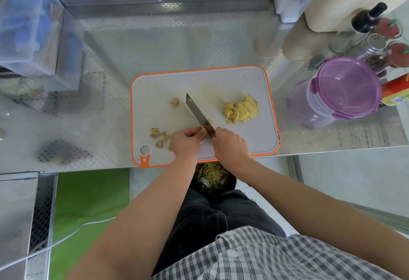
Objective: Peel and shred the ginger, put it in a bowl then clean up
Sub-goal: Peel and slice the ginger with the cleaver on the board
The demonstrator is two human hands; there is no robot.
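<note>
left hand (186, 141) pinches small ginger piece (204, 128) at 6 o'clock on cutting board (155, 89) | right hand (230, 144) grips knife (197, 111), blade beside that piece | ginger slices (242, 109) at 3 o'clock | peel bits (158, 135) at 8 o'clock | purple-lid tub (347, 87) on worktop (88, 124), past 3 o'clock

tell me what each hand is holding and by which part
The right hand grips the knife by its handle, hidden in the fist. The left hand pinches a small ginger piece by its near end, against the blade.
</note>
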